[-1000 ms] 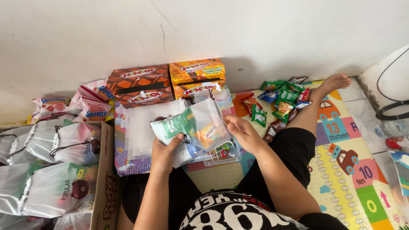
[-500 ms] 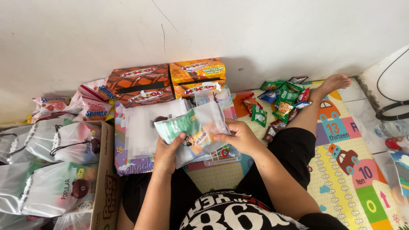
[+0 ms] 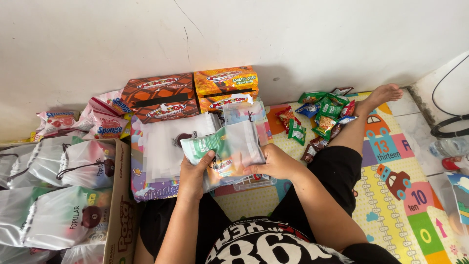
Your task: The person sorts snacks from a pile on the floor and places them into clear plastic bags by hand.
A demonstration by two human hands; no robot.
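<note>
Cardboard box (image 3: 119, 195) at the person's left already holds a good many filled drawstring pouches (image 3: 66, 164), frosted white, cords drawn; that part looks done. Ahead, by the wall, two snack cartons, brown (image 3: 159, 95) and orange (image 3: 225, 87), with a flat stack of empty pouches (image 3: 173, 142) below them, so plenty seems left to fill. Loose snack packets (image 3: 320, 115) lie scattered on the play mat (image 3: 391, 181) near the outstretched foot. In hand, over the lap: one frosted pouch (image 3: 229, 149), packets showing inside, not yet closed. Left hand (image 3: 194, 172) grips its lower edge, thumb on top; right hand (image 3: 276, 164) curls round its right side, fingers pressed together.
</note>
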